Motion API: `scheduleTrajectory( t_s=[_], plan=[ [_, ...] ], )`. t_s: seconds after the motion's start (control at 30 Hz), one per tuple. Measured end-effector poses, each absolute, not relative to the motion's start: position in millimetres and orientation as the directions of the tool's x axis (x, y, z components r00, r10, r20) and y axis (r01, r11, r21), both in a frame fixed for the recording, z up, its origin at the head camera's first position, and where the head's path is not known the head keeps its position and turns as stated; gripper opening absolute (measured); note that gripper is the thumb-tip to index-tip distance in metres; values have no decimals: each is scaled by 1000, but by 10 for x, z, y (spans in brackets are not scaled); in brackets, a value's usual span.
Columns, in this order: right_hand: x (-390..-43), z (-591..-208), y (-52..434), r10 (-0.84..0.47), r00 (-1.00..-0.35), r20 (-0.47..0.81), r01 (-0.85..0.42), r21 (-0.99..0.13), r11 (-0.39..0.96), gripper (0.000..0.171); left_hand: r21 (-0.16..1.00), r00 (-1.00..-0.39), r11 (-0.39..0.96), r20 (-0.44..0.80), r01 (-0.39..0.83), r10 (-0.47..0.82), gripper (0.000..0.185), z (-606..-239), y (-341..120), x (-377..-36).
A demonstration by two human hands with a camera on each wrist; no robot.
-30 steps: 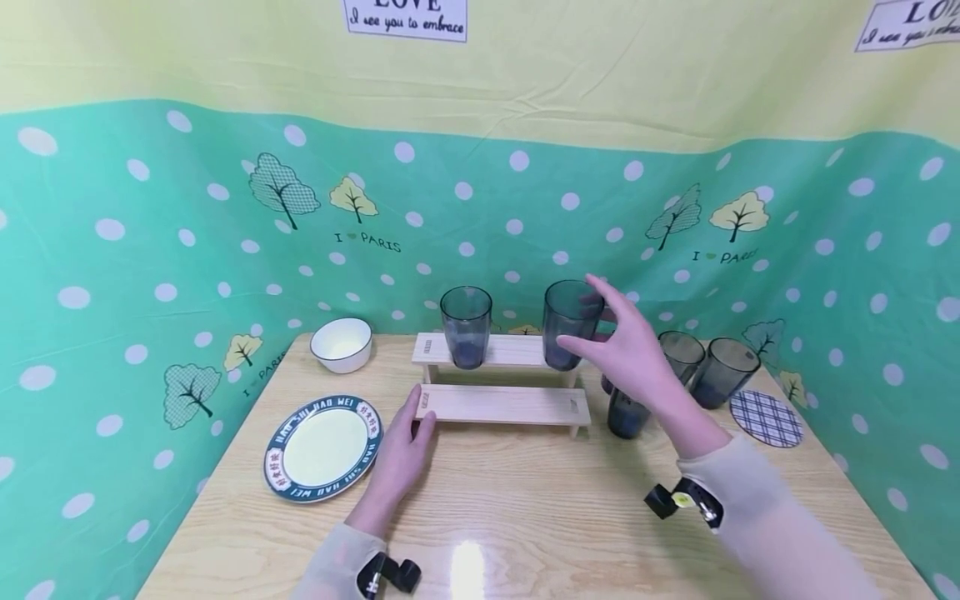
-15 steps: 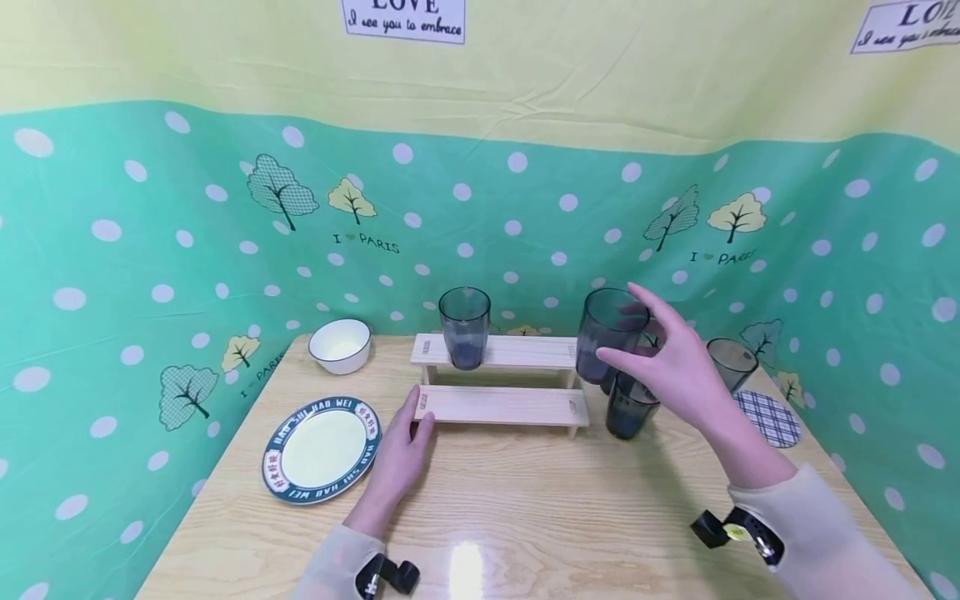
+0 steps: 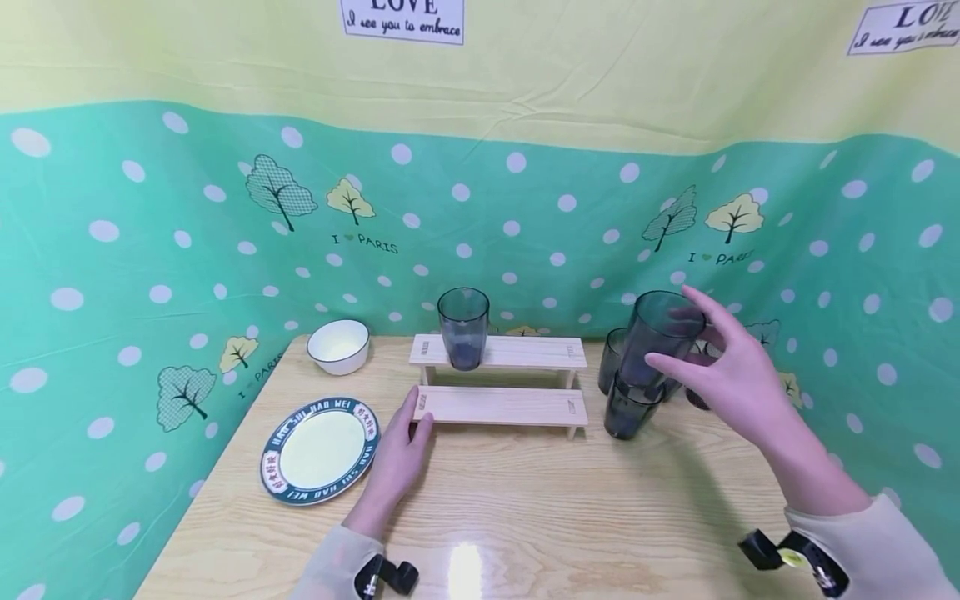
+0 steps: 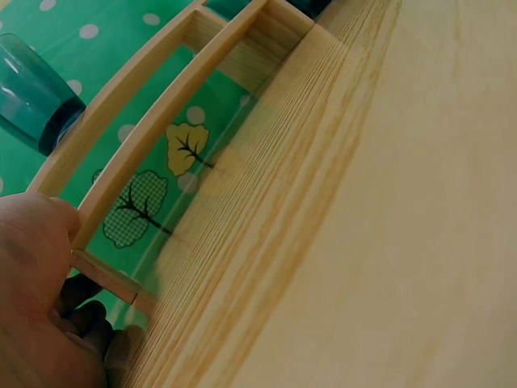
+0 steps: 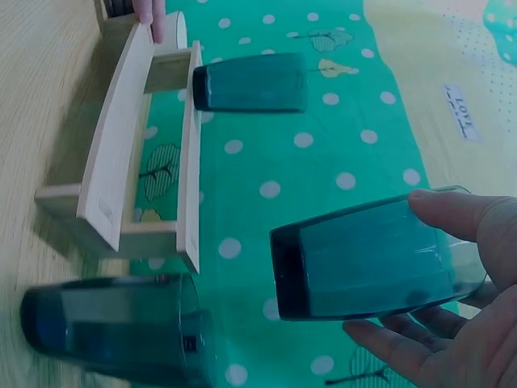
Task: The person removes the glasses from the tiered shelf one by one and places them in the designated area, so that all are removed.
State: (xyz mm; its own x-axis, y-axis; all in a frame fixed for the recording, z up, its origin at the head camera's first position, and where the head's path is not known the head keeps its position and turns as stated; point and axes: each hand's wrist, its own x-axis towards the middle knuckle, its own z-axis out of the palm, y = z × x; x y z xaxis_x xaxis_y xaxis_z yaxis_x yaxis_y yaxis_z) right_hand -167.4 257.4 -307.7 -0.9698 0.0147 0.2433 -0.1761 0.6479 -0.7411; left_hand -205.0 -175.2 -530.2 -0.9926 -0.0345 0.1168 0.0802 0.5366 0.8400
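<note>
My right hand (image 3: 720, 358) grips a dark translucent tumbler (image 3: 658, 335) (image 5: 367, 263) in the air, just above another tumbler (image 3: 628, 408) that stands on the table right of the wooden two-step rack (image 3: 501, 405). A second tumbler (image 3: 462, 327) stands on the rack's upper step (image 5: 250, 82). My left hand (image 3: 401, 450) holds the left end of the rack's lower step (image 4: 105, 275), thumb on the wood.
A white bowl (image 3: 339, 344) and a blue-rimmed plate (image 3: 321, 450) lie on the table's left part. More tumblers (image 3: 611, 358) stand behind the held one at the right. A green dotted cloth backs the table (image 3: 525, 517).
My right hand has lifted the tumbler off the right end of the rack's upper step and carried it rightward, over the tumblers beside the rack. The left hand has stayed put.
</note>
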Motion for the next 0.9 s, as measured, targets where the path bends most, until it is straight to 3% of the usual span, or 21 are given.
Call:
scheduleTrajectory(
  t_s=[0.37, 0.9],
  plan=[
    [-1584, -3153, 2980, 79, -964, 253, -123, -690, 713, 107, 841, -993, 535, 114, 79, -33, 69, -5317, -1752, -2051],
    [-1538, -3348, 3338, 112, -985, 129, -12, -709, 705, 119, 843, -994, 533, 104, 69, -36, 70, -5310, -1754, -2055]
  ],
)
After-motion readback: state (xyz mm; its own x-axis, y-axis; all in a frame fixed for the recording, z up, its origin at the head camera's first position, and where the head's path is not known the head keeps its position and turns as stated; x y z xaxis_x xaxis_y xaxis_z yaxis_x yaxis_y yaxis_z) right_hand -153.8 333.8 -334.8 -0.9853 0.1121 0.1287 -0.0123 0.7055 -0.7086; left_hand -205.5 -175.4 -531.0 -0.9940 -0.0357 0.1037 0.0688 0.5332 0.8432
